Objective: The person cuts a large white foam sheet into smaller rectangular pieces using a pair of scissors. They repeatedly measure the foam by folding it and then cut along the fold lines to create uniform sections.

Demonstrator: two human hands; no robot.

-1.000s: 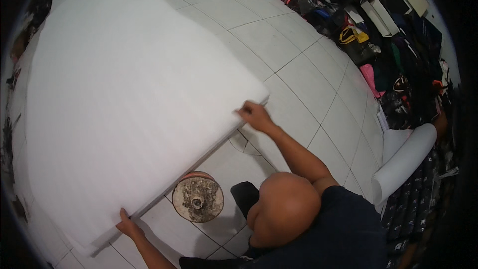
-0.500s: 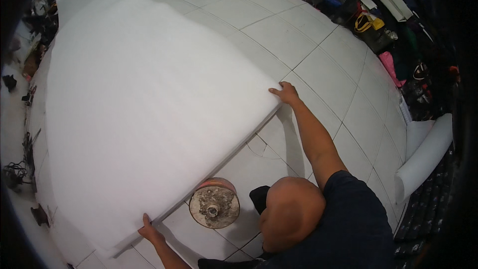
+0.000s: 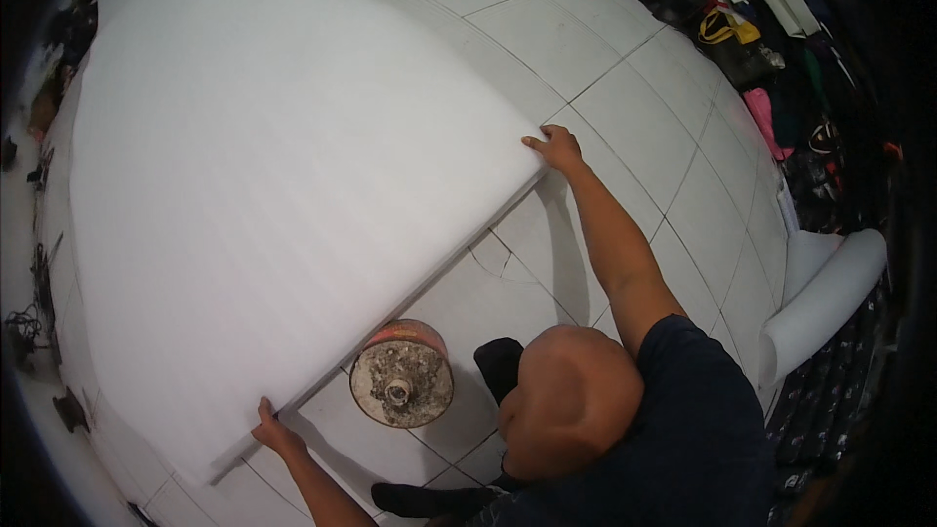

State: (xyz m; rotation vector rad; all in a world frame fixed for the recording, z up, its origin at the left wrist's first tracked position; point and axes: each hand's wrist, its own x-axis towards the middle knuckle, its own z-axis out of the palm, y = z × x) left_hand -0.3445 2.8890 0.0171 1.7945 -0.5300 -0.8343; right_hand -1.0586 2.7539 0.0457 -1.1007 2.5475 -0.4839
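Note:
A wide sheet of white foam [image 3: 293, 166], with a thick near edge, spreads over the tiled floor. My left hand [image 3: 278, 429] grips its near left corner, the thumb on top and the other fingers hidden at the edge. Farther along that edge, at the right corner, my right hand [image 3: 558, 146] holds the foam sheet with its thumb laid on top. Close to the middle of this edge stands a round, squat drum-shaped thing [image 3: 402, 385] with a crusty grey-brown top, a short central tube and a reddish side.
My bare bent knee [image 3: 571, 400] and feet in black [image 3: 434, 500] are near the drum. At the right lie a white roll [image 3: 825, 303] and a black ribbed thing [image 3: 839, 400]. Mixed bags and goods [image 3: 727, 29] line the far right; dark cables [image 3: 24, 327] lie left.
Everything near me, hands and foam sheet included, sits slightly higher and more to the left in the picture, as the view has shifted. Both hands keep their hold on the edge.

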